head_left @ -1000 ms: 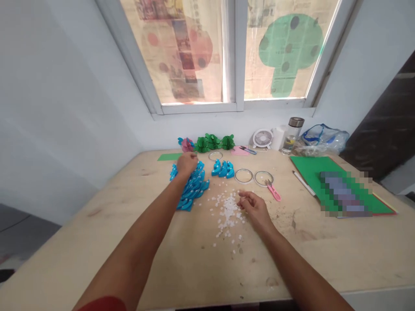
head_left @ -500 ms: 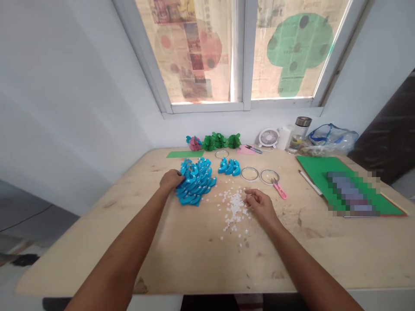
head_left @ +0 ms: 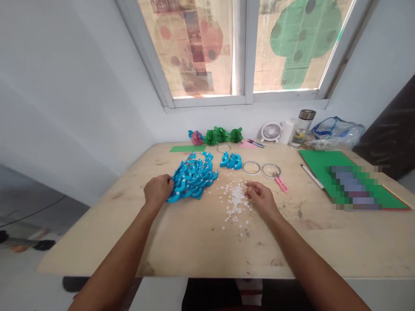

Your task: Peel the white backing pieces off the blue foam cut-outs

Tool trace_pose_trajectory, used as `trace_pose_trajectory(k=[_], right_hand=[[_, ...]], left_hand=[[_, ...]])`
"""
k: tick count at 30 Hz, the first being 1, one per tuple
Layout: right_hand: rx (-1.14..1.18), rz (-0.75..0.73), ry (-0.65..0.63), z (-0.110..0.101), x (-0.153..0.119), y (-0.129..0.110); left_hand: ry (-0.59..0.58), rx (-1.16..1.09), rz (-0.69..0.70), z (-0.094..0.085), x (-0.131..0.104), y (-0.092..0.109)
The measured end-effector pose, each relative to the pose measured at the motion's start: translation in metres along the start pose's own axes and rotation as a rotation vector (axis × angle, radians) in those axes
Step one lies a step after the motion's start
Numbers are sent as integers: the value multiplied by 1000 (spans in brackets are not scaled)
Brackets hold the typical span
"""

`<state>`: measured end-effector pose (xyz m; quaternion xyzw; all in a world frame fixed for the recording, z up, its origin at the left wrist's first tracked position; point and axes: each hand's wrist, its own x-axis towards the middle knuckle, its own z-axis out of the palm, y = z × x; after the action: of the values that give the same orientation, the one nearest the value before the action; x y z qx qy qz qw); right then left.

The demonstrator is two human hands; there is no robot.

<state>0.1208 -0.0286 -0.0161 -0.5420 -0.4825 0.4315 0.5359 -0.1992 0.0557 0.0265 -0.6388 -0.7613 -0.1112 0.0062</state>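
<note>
At the left edge of a heap of curved blue paper pieces with white squares on them (head_left: 194, 177), my left hand (head_left: 158, 190) has its fingers closed on the near pieces. Its fingertips are partly hidden. My right hand (head_left: 261, 198) rests on the table at the right side of a scatter of small white paper bits (head_left: 236, 201). Its fingers are curled and pinched together; whatever is between them is too small to make out. Behind the bits stands a short row of blue curved pieces (head_left: 231, 161), apart from the heap.
Wire rings (head_left: 251, 167) and pink-handled snips (head_left: 280, 182) lie beyond my right hand. Green paper flowers (head_left: 221, 134), a small fan (head_left: 271, 131) and a glass bottle (head_left: 302, 129) line the wall. A green sheet (head_left: 316, 166) and a white pen (head_left: 311, 176) lie at right.
My left hand has shifted left and slightly towards me, and the heap of blue pieces has spread left with it. My right hand stays beside the white bits. The view has tilted slightly.
</note>
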Motion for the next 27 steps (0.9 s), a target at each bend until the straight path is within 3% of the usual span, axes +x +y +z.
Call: trace_pose_trajectory(k=[2,6,13,20,22,25,27], right_hand=[[-3,8,-8,0,0,1],[-10,1,-15,-1,0,2],[-13,-7,-14,-1,1,3],[-34,-23,-55,-2,3,7],[-73,-45,-111,-2,2,7],[-157,-85,-211,-1,-1,6],[-211,-101,-250,0,-2,5]], left_hand=[[-29,56,38,-3,-9,-1],[-31,-109,16,-9,-24,0],[249,-126,-81,-13,-43,6],[419,-77,-177,-14,-49,3],[361,-64,-203,-12,-48,-4],[91,-105,-142,-2,-47,-14],[-9,-210,-116,6,-48,-19]])
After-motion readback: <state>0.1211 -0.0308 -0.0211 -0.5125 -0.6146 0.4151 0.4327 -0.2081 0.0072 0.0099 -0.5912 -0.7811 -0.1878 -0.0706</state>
